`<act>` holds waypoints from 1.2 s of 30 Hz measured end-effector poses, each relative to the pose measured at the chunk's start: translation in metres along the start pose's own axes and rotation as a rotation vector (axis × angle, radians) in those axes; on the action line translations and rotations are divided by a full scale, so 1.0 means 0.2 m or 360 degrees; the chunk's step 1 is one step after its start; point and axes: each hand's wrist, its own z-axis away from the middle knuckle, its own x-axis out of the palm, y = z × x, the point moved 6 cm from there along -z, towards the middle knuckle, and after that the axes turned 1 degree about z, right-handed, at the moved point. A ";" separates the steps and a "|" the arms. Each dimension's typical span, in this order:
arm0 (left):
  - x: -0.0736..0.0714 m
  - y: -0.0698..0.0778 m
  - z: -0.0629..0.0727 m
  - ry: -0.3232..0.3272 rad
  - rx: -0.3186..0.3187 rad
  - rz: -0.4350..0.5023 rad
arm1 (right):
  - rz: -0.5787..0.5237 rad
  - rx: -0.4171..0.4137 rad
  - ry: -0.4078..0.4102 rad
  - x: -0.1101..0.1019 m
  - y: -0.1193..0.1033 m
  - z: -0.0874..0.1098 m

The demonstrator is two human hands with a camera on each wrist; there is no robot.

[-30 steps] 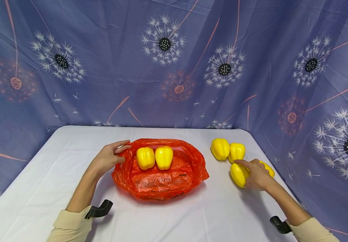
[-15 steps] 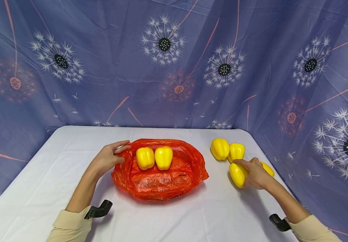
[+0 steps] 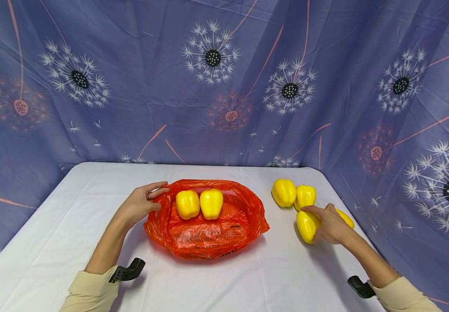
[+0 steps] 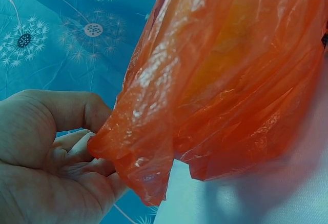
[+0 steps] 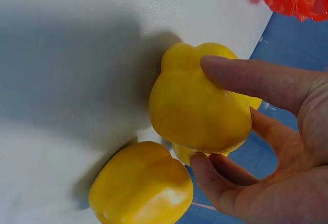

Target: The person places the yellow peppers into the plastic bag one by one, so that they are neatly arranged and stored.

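An open red plastic bag [image 3: 209, 238] lies on the table with two yellow bell peppers [image 3: 187, 204] side by side in it. My left hand [image 3: 138, 203] holds the bag's left edge; the left wrist view shows a gathered corner of red film [image 4: 138, 152] between thumb and fingers. On the right, my right hand [image 3: 331, 225] grips another yellow bell pepper [image 3: 306, 227]. Seen from the right wrist, my thumb [image 5: 256, 78] presses one side of that pepper [image 5: 200, 103] and fingertips touch the opposite side. A further bell pepper [image 3: 345, 218] is partly hidden behind the right hand.
Two more yellow bell peppers [image 3: 284, 193] rest beyond the right hand. A white cloth [image 3: 255, 281] covers the table. Purple-blue curtains [image 3: 150, 86] with a dandelion print hang along its far and right sides. Each wrist carries a black mount [image 3: 128, 271].
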 end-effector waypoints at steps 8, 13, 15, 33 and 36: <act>0.00 -0.01 0.01 0.0013 -0.0014 -0.0031 | 0.0026 -0.0041 0.0099 0.00 -0.01 -0.01; 0.00 -0.01 0.01 0.0008 -0.0015 -0.0028 | 0.0023 -0.0038 0.0138 -0.01 -0.02 -0.02; 0.00 -0.01 0.01 0.0004 -0.0011 -0.0027 | 0.0028 -0.0042 0.0151 -0.01 -0.03 -0.02; 0.00 0.00 0.00 0.0002 0.0005 -0.0015 | -0.0017 -0.0199 0.0313 -0.13 -0.20 -0.06; 0.01 0.01 0.00 0.0000 0.0005 0.0007 | -0.0029 -0.0215 0.0316 -0.16 -0.24 -0.08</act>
